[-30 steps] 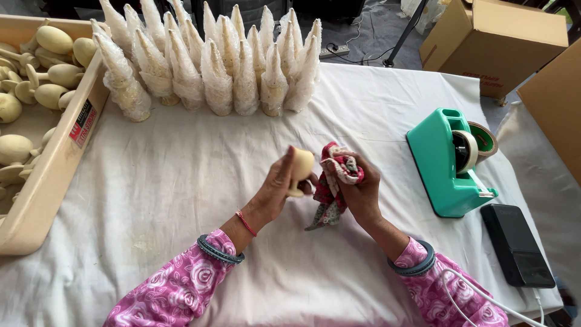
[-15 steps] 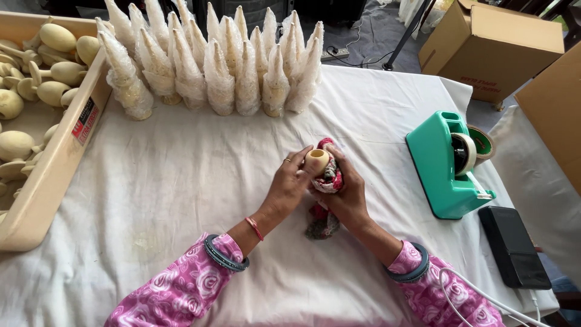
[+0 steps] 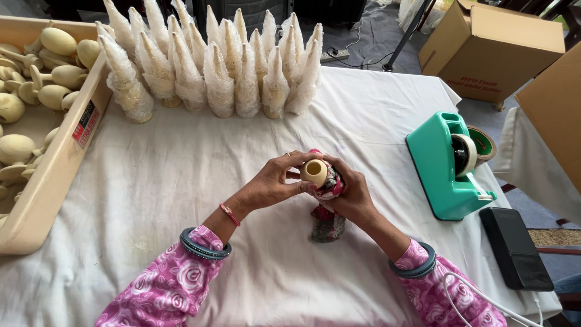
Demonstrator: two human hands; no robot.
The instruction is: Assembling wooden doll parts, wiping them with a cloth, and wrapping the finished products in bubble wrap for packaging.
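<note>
Both hands meet over the middle of the white-clothed table [image 3: 181,181]. My left hand [image 3: 275,181] and my right hand [image 3: 351,194] together grip a cream wooden piece [image 3: 314,172] with a round hollow end facing up. A red floral patterned cloth [image 3: 330,212] is wrapped around the piece and hangs down to the table under my right hand. The fingers of both hands press around the piece and the cloth.
A row of white net-wrapped cone shapes [image 3: 218,66] stands at the back. A beige tray [image 3: 48,175] of bare wooden pieces [image 3: 57,42] lies at the left. A green tape dispenser [image 3: 451,169] and a black phone [image 3: 514,248] sit at the right; cardboard boxes [image 3: 502,48] beyond.
The wooden piece has been turned so its hollow end faces up, and the cloth has been drawn up around it. Both hands have closed in on it.
</note>
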